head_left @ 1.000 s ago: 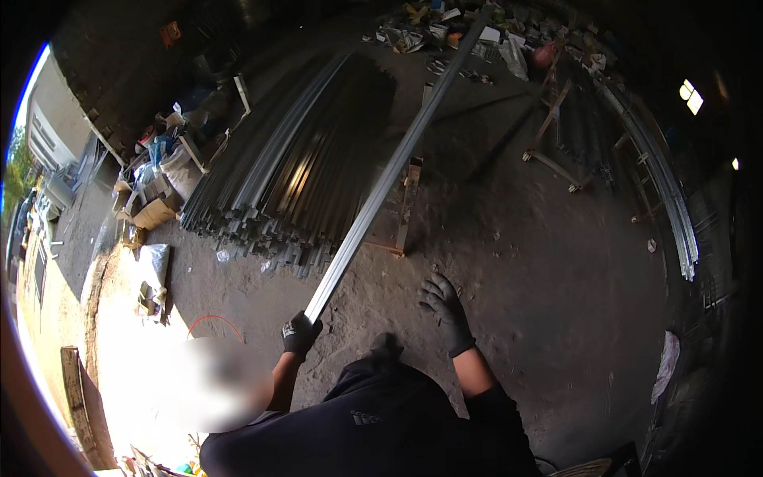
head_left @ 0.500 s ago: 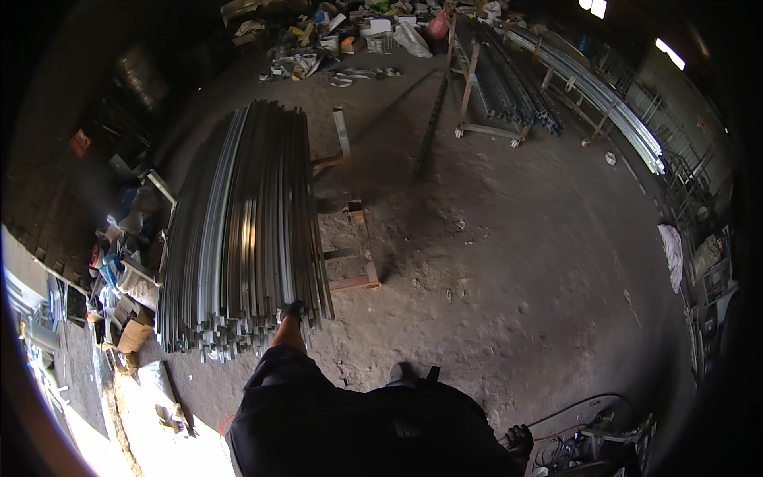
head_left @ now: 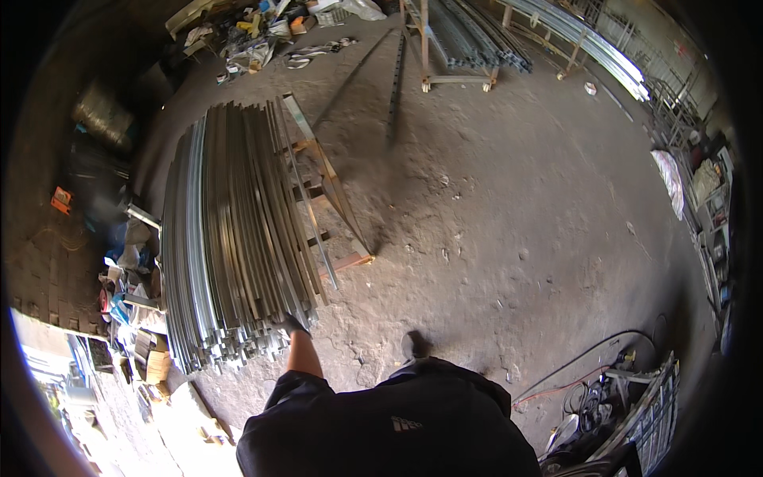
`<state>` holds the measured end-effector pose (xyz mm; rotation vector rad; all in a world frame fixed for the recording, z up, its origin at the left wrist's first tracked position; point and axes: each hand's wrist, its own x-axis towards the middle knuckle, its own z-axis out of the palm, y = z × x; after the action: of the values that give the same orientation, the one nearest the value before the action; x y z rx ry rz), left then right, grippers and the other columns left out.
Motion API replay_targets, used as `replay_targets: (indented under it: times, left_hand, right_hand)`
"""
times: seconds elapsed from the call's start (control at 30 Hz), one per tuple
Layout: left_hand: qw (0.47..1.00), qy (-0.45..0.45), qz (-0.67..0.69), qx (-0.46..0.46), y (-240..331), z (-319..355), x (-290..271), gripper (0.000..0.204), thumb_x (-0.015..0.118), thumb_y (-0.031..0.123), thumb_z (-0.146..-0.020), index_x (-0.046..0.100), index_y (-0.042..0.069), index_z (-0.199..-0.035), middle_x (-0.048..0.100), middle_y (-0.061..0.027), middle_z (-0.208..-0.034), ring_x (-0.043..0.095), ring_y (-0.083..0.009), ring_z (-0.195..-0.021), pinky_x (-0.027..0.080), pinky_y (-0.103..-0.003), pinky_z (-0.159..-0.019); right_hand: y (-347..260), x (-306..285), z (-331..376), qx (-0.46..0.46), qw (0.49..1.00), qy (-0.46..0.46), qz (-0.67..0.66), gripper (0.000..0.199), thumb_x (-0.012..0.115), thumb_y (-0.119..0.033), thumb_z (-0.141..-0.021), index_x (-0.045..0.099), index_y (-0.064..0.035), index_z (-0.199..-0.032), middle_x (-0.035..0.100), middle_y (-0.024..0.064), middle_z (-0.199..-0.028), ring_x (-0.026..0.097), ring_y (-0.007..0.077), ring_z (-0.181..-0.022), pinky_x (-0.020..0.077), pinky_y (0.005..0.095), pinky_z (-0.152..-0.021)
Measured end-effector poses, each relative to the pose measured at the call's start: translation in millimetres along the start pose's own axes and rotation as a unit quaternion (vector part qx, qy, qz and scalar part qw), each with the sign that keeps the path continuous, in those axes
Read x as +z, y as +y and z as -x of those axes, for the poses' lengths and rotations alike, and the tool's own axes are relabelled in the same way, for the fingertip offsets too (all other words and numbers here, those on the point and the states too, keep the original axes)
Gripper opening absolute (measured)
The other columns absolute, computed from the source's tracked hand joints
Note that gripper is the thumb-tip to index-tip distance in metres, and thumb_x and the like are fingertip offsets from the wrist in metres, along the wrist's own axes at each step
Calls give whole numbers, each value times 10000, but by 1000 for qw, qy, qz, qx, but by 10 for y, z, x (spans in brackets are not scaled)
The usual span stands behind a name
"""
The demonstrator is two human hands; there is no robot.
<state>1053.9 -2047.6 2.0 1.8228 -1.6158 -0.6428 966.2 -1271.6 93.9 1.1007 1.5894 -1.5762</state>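
A long stack of metal tubes [head_left: 230, 222], mostly square-ended, lies at left with its uneven near ends toward me. My left hand [head_left: 294, 324], in a dark glove, reaches to the stack's near right corner and is closed on a metal tube end there; its fingertips are partly hidden among the tubes. To the right of the stack, a single loose tube [head_left: 308, 203] lies apart at a slight angle, over the rusty rack frame [head_left: 346, 262]. My right hand is out of view.
More long metal bars [head_left: 469, 40] rest on a wheeled rack at the far right. Bags and boxes [head_left: 270, 36] are heaped at the back. Cables [head_left: 588, 397] and a metal frame [head_left: 648, 429] stand at lower right. Cartons [head_left: 155, 362] sit left of the stack.
A single tube now lies apart on the stack's right side. My view has shifted downward and my left hand remains at the near tube ends. My right hand has left the picture.
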Motion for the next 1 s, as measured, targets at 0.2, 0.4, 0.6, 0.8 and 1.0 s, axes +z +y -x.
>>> replay_targets:
  times: [0.2, 0.4, 0.6, 0.8, 1.0]
  left_hand:
    - [873, -445, 97, 175, 766, 2663, 789, 468, 715, 333, -776, 608, 49, -1133, 697, -147, -986, 683, -283, -843, 545, -422, -698]
    - [657, -716, -26, 235, 1045, 5083, 1060, 430, 688, 326, -800, 604, 64, -1130, 695, -142, -989, 678, -289, -842, 538, -429, -690]
    - [523, -782, -200, 272, 1616, 6817, 1557, 392, 661, 318, -824, 600, 79, -1128, 692, -137, -991, 674, -296, -840, 532, -436, -683]
    - [471, -780, -293, 289, 2171, 7857, 1932, 354, 634, 311, -848, 595, 95, -1125, 689, -132, -993, 670, -302, -839, 525, -442, -675]
    - [434, -775, -342, 308, 2598, 8972, 2499, 318, 607, 304, -871, 591, 110, -1123, 687, -127, -995, 666, -308, -838, 518, -449, -667]
  right_hand:
    - [726, -905, -346, -14, 998, 6, 55, 169, 519, -189, -932, 624, -64, -975, 618, 88, -799, 584, 245, -644, 506, 407, -601]
    - [1583, -1943, -987, -30, 999, 11, 39, 187, 533, -169, -904, 646, -56, -1000, 655, 111, -828, 634, 270, -672, 540, 436, -641]
    - [1659, -3133, -1832, -122, 982, 84, -116, 239, 566, -111, -903, 676, -33, -1101, 681, 106, -1059, 705, 303, -783, 580, 437, -582]
    - [1089, -3738, -1939, -17, 945, 275, -178, 285, 589, -115, -867, 520, -72, -1140, 594, 155, -1071, 644, 255, -806, 518, 526, -761]
    - [237, -3925, -2189, -41, 858, 317, -403, 757, 656, -57, -818, 186, -154, -1403, 458, 247, -1310, 598, 234, -830, 510, 459, -744]
